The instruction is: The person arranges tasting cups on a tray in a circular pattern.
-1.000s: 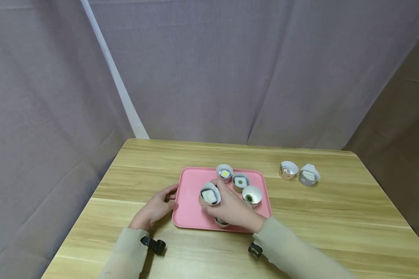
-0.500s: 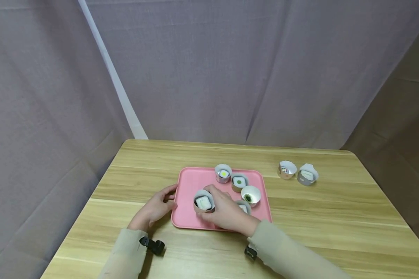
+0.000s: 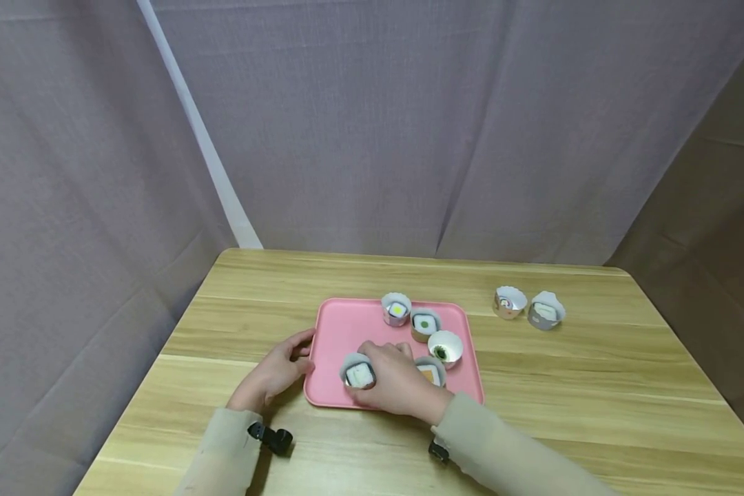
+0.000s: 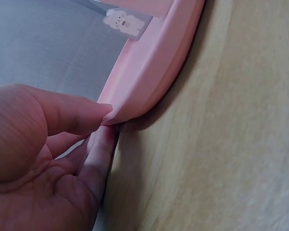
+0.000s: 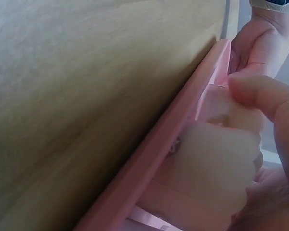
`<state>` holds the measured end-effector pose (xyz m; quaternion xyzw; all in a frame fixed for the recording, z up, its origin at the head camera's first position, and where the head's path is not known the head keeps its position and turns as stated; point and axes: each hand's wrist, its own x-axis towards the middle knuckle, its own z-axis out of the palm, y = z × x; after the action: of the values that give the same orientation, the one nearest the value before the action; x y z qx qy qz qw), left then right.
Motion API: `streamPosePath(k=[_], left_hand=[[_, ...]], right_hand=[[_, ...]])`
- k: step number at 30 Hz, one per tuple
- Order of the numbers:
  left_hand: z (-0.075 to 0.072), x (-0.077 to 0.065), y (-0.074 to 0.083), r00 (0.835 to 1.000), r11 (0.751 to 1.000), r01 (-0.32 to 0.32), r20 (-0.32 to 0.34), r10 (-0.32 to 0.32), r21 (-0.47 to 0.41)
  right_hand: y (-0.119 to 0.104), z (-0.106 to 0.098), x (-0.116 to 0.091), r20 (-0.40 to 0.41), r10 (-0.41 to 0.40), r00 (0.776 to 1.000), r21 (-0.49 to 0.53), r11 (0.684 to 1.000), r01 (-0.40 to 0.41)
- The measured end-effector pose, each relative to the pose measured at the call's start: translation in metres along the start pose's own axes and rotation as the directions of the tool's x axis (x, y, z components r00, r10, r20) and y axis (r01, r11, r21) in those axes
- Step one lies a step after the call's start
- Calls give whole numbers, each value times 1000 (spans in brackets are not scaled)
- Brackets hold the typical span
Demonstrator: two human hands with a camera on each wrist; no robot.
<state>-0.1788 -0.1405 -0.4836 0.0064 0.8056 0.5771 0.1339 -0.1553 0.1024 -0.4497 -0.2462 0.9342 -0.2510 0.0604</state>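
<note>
A pink tray [image 3: 341, 331] lies on the table. My left hand [image 3: 277, 368] pinches its left rim, the thumb [image 4: 82, 113] on the edge and a finger underneath in the left wrist view. Between thumb and fingers my right hand [image 3: 397, 382] holds a paper baking cup [image 3: 349, 361] with a white sushi piece [image 3: 360, 375] inside, low over the tray's front left part. Right beside that hand stands another cup [image 3: 437, 362] with an orange-centred sushi piece, partly hidden by the hand. In the right wrist view, the thumb [image 5: 245, 91] presses on the held cup's side.
Along the tray's back and right stand a cup [image 3: 395, 301] with a yellow-centred piece, a brown cup [image 3: 420, 335] with a green-centred one, and a white cup [image 3: 451, 341] with something green. Farther right on the wooden table are a patterned cup [image 3: 507, 308] and a grey cup [image 3: 542, 320].
My right hand has carried the held cup left and toward the tray's front edge. The orange-centred cup has come into sight beside the hand. My left hand has stayed at the tray's rim.
</note>
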Motion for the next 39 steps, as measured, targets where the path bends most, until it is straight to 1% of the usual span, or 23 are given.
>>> streamPosePath(k=[3, 7, 13, 20, 25, 28, 31, 34, 37, 39], left_hand=[[0, 0, 0, 1000, 1000, 7, 0, -7, 4], [0, -1, 0, 1000, 1000, 21, 0, -21, 6], [-1, 0, 1, 1000, 1000, 15, 9, -15, -2], [0, 0, 0, 1000, 1000, 16, 2, -16, -10], [1, -1, 0, 1000, 1000, 2, -5, -2, -3], [0, 0, 0, 1000, 1000, 13, 0, -13, 4], [0, -1, -1, 1000, 1000, 20, 3, -20, 7], [0, -1, -2, 1000, 1000, 17, 6, -17, -1], [0, -1, -1, 1000, 1000, 6, 9, -6, -16], [1, 0, -2, 1000, 1000, 1, 11, -1, -26]], right_hand=[[-1, 0, 0, 18, 10, 1000, -28, 1000, -10], [-1, 0, -1, 21, 14, 1000, -52, 999, -13], [-1, -2, -3, 30, 21, 999, -53, 998, -20], [-1, -3, -5, -1, 36, 999, -35, 999, -36], [-1, -3, -6, -17, 60, 998, -41, 997, -60], [-1, -5, -7, -18, 68, 998, -33, 997, -68], [3, -11, -10, -17, 84, 996, 11, 996, -84], [10, -24, -14, -33, 89, 995, 106, 991, -85], [23, -40, -20, -88, 104, 991, 213, 973, -83], [33, -50, -25, -128, 122, 984, 262, 961, -85]])
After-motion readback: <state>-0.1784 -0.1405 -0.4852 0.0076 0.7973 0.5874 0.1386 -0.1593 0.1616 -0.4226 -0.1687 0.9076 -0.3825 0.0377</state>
